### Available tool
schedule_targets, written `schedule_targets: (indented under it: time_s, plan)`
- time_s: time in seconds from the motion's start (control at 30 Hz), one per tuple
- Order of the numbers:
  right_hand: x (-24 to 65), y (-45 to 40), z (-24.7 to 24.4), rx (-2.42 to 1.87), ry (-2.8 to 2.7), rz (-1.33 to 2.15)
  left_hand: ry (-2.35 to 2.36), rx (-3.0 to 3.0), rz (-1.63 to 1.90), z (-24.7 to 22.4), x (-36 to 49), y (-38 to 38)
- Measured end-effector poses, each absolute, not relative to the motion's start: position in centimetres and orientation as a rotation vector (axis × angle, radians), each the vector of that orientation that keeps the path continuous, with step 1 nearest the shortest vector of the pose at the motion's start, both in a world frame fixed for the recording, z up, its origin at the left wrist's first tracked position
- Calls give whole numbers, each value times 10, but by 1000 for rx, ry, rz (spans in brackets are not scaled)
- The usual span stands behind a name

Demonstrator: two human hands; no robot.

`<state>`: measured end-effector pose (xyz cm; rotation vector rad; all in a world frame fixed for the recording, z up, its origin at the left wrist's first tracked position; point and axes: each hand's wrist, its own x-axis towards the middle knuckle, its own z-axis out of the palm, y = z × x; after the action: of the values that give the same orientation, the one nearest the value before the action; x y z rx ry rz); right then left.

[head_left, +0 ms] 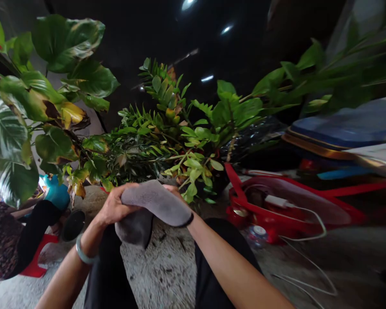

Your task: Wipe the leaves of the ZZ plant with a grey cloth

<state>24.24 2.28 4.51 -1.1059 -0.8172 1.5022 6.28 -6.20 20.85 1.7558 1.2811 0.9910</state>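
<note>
A light grey sock (pixel 156 201) with a dark cuff lies across the space between my hands. My left hand (pixel 119 206) is closed around its left end. Behind the sock is my right hand (pixel 175 191), mostly covered by it, and its fingers are hidden. The sock's cuff end rests against my right wrist. Beneath my left hand hangs a darker grey piece of fabric (pixel 133 227), which looks like a second sock.
Leafy potted plants (pixel 180 141) stand ahead, with large leaves (pixel 70 43) at left. On the right are a red plastic frame (pixel 254 206), a white cable (pixel 321 231) and a lidded jar (pixel 259 234). A person (pixel 6 240) is beside a red stool (pixel 40 255) at left.
</note>
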Motion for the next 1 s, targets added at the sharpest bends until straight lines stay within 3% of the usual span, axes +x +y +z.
schedule_targets:
  time_s: [0.17, 0.23, 0.37, 0.47, 0.63, 0.77, 1.0]
  plan:
    - [237, 24, 49, -1122, -759, 1547, 1316, 1734, 1587, 242, 75, 2]
    - [235, 25, 51, -1131, -729, 1575, 1370, 1730, 1537, 228, 79, 23]
    - [235, 26, 49, -1147, -704, 1590, 1396, 1712, 1029, 186, 79, 17]
    - [238, 27, 46, -1150, -690, 1580, 1351, 1631, 869, 190, 74, -8]
    - [240, 27, 48, -1137, -698, 1571, 1261, 1679, 1325, 250, 77, -7]
    - [236, 25, 50, -1120, -734, 1581, 1252, 1702, 1534, 247, 86, 20]
    - [238, 26, 46, -1157, -698, 1560, 1316, 1775, 829, 180, 78, 1]
